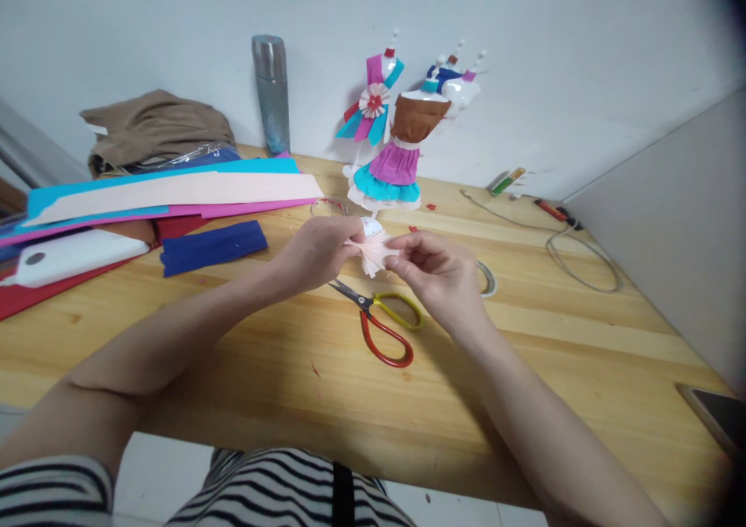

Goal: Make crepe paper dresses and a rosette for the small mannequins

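Between my two hands is a piece of pale pink pleated paper point(374, 253), fanned out at its lower edge. My left hand point(326, 249) pinches its left side between thumb and fingers. On the right side, my right hand point(436, 272) grips the edge with thumb and forefinger. Just below the hands lie scissors point(365, 303), with one red and one yellow handle and the blades pointing to the upper left. A roll of tape point(487, 278) is partly hidden behind my right hand.
Coloured paper strips point(175, 189), a white glue gun-like tool point(81, 256) and a blue paper piece point(214, 247) lie left. A thermos point(271, 95) and small dressed figures point(402, 150) stand at the wall. A cable point(553, 255) and a dark device point(714, 414) lie right.
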